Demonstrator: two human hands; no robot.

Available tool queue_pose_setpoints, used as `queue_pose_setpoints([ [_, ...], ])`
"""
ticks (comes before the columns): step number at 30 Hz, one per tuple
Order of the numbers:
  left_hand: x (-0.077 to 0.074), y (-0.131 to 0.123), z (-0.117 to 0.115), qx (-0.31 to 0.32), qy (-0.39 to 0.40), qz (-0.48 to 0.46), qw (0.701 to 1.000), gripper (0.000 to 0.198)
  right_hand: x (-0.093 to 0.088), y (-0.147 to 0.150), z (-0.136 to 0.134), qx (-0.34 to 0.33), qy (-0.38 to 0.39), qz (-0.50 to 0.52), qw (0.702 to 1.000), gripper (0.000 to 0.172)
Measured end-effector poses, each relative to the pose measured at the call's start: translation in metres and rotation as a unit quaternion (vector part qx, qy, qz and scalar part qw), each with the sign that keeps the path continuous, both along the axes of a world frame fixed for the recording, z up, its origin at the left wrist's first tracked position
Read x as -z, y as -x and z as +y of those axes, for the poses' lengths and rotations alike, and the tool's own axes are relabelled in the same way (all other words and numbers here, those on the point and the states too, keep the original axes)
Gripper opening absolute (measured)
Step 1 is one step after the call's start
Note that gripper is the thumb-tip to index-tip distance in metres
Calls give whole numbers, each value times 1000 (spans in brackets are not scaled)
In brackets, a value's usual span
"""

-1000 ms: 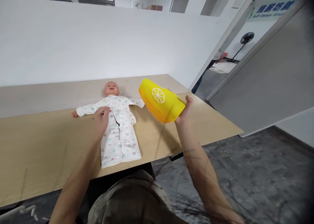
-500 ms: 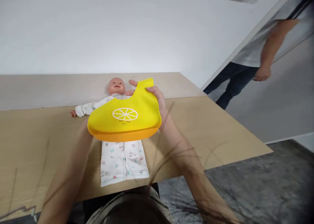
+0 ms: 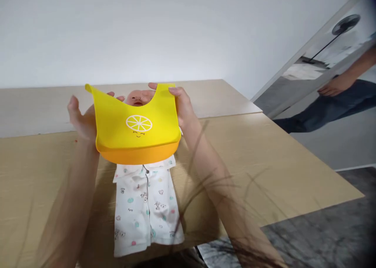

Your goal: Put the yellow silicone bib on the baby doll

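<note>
A yellow baby bib [image 3: 138, 121] with a lemon-slice print, a smiling face and an orange catch pocket is held up over the doll. My right hand [image 3: 184, 107] grips its right strap, thumb in front and fingers behind. At the bib's left edge, my left hand [image 3: 85, 121] is spread, its thumb raised away from the bib and its fingers reaching behind. The doll's head [image 3: 135, 97] shows through the neck opening, partly covered by fingers. Below the bib lie the doll's white printed clothes [image 3: 147, 209]; its torso is hidden.
The wooden table [image 3: 235, 154] ends at a right-hand edge above a dark floor [image 3: 323, 217]. A white wall [image 3: 147, 33] rises behind it. Off to the right stand another person, seen by an arm and dark trousers [image 3: 326, 107], and a fan [image 3: 346, 24].
The bib's left strap has come up into view, and the bib sits slightly higher and further left. My left hand has emerged from behind it, thumb spread. The camera view has shifted.
</note>
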State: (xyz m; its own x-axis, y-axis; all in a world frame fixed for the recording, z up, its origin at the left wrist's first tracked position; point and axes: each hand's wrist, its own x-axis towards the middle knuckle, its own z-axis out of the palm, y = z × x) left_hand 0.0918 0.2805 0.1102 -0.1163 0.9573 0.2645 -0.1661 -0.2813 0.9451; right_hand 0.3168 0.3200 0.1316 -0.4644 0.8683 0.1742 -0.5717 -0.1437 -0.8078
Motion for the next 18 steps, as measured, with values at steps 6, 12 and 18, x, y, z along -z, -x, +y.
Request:
queue_pose_setpoints([
  [6, 4, 11, 28, -1, 38, 0, 999, 38, 14, 1, 32, 87, -16, -53, 995, 46],
  [12, 13, 17, 40, 26, 91, 7, 995, 57, 35, 11, 52, 141, -34, -107, 984, 42],
  [18, 37, 22, 63, -52, 176, 28, 983, 44, 54, 19, 65, 156, -13, -79, 984, 56],
])
